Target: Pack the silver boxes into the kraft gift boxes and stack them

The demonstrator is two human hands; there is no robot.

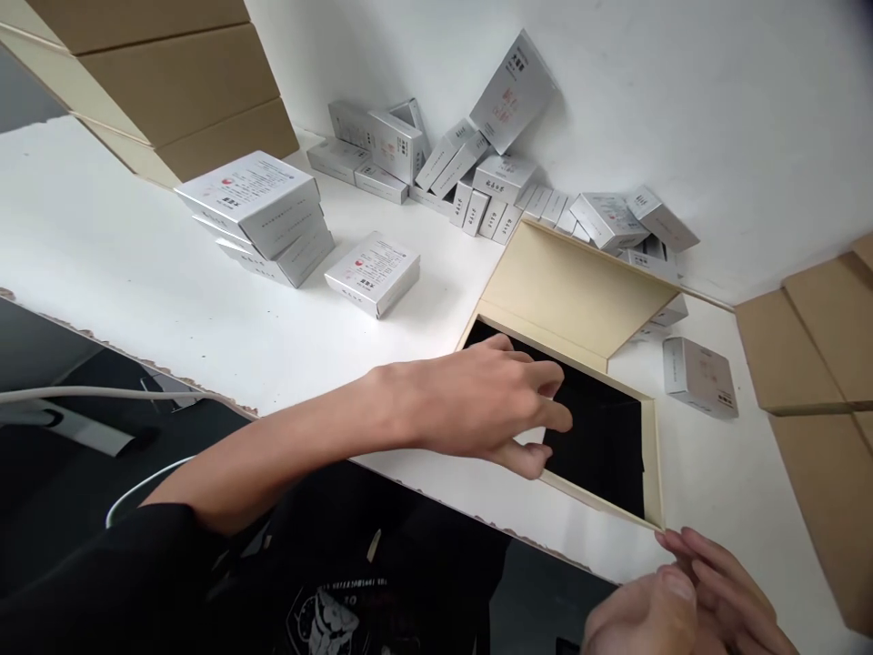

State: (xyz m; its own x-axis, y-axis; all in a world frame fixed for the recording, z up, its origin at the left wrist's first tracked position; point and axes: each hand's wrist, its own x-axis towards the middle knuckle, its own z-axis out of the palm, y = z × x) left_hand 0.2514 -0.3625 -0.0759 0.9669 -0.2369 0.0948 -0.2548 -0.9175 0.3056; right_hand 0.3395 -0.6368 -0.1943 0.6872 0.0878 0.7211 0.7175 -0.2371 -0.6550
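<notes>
A cream gift box (653, 455) with a black inside lies on the white table, its lid (579, 291) raised toward the wall. My left hand (497, 400) reaches into its left part, palm down with fingers curled. Between thumb and fingers shows a bit of a small white carton (532, 436), mostly covered by the hand. At the near right corner is my right hand (688, 591), loosely cupped, its fingertips at the gift box's edge and nothing visible in the fingers.
One silver-white carton (374, 273) lies left of the gift box, beside a stack of similar cartons (259, 214). Many more cartons (505, 182) are piled along the wall. Another carton (700, 376) sits at right. Brown cardboard boxes stand far left (184, 82) and right (811, 364).
</notes>
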